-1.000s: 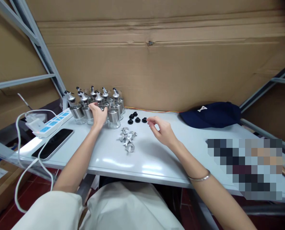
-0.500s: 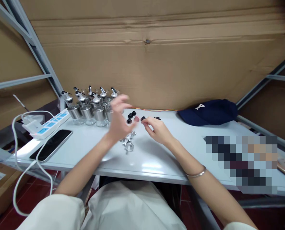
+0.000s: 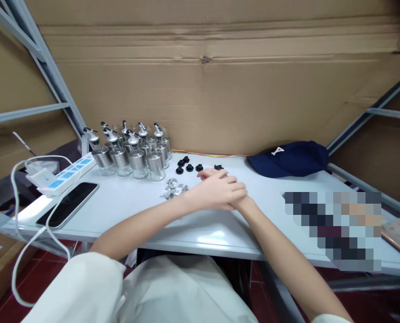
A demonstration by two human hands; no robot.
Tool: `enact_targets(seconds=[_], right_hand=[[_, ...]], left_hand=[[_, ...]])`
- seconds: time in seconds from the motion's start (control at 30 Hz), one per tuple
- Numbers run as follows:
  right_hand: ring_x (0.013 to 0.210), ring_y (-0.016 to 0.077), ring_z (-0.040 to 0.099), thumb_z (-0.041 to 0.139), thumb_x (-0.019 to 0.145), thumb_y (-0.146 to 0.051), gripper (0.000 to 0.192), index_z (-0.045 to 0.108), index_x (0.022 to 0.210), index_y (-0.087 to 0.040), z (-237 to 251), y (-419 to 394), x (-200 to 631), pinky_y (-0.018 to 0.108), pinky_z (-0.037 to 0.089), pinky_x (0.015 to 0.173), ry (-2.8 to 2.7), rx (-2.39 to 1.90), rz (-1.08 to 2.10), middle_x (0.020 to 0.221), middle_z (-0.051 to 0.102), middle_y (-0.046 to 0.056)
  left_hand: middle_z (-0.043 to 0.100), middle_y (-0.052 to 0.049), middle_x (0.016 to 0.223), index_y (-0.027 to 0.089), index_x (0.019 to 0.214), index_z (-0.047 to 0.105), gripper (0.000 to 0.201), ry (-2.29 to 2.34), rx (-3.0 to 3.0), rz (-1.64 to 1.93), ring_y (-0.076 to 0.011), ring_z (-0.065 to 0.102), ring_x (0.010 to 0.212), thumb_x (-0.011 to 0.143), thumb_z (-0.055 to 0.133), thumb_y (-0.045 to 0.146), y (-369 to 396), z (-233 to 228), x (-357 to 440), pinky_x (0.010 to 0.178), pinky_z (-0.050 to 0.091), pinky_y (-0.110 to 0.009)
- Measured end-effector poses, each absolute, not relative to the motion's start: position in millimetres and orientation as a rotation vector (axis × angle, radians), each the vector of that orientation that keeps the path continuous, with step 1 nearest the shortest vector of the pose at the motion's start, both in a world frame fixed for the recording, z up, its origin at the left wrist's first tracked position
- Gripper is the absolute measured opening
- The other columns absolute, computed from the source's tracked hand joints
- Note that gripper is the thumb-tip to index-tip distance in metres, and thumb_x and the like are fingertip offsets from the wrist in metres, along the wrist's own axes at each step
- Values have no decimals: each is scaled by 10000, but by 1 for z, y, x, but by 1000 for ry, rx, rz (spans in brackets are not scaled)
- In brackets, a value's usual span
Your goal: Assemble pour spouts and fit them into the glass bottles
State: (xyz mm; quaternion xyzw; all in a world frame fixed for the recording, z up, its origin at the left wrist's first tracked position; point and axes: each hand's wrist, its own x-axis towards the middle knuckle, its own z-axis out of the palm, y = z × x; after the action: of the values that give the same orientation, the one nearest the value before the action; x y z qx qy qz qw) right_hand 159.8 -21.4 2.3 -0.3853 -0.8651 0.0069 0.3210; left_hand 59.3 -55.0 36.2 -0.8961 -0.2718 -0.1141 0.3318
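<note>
My left hand (image 3: 218, 190) lies across my right hand (image 3: 208, 173), its fingers wrapped over the back of that hand and the wrist. Most of my right hand is hidden beneath it; only some fingertips poke out at the far left. No bracelet shows on my right forearm now. Just beyond the hands, several round black stoppers (image 3: 189, 168) lie on the table, with a small black piece (image 3: 218, 167) at their right. Left of the hands is a loose group of shiny silver parts (image 3: 171, 192), partly covered by my left forearm.
Glass bottles with steel sleeves and pour spouts (image 3: 156, 165) stand grouped at the back left. A power strip (image 3: 67, 174), white cable and phone (image 3: 68, 204) are at the left. A navy cap (image 3: 289, 159) rests at the back right. Cardboard (image 3: 203, 98) walls off the back.
My left hand has come down and right onto my right hand, which has drawn slightly back from the stoppers. The bracelet seen on my right forearm is out of sight.
</note>
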Motion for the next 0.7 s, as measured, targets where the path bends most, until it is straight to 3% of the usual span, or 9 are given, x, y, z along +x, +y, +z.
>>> enact_targets(seconds=[0.1,0.17,0.33,0.5,0.7], right_hand=[[727,215,621,534,853,-214,161,641,740,-256,-7,-17,157,408,544,712,-2328,-1038,81,701,589,22],[722,206,623,565,814,-159,111,659,808,-218,-7,-14,154,385,536,710,-2378,-1059,146,757,628,38],[668,160,614,576,768,-55,280,660,995,-195,5,-3,151,279,486,696,-2571,-1230,438,737,667,22],[729,151,610,570,818,-86,377,601,1177,-199,-6,-2,142,278,470,751,-2605,-1190,342,896,610,58],[759,159,593,581,840,-125,192,641,1018,-164,-17,-9,137,289,462,770,-2608,-1177,283,928,566,69]], left_hand=[[657,-94,1082,167,1155,595,435,-425,-2740,-489,-177,564,1087,897,434,478,-35,38,24,910,469,-341],[616,-112,1197,170,1178,563,404,-472,-2939,-673,-198,552,1128,894,467,441,-24,35,0,947,438,-352],[662,-88,1066,156,1082,591,290,-1140,-2906,-1009,-179,615,971,932,364,257,7,26,-49,866,474,-319],[674,-74,1044,156,1039,608,283,-1366,-2901,-800,-187,624,953,910,362,210,22,16,-65,860,479,-321],[671,-80,1049,155,1050,605,291,-1258,-2943,-629,-195,622,970,912,353,199,15,8,-54,863,468,-321]])
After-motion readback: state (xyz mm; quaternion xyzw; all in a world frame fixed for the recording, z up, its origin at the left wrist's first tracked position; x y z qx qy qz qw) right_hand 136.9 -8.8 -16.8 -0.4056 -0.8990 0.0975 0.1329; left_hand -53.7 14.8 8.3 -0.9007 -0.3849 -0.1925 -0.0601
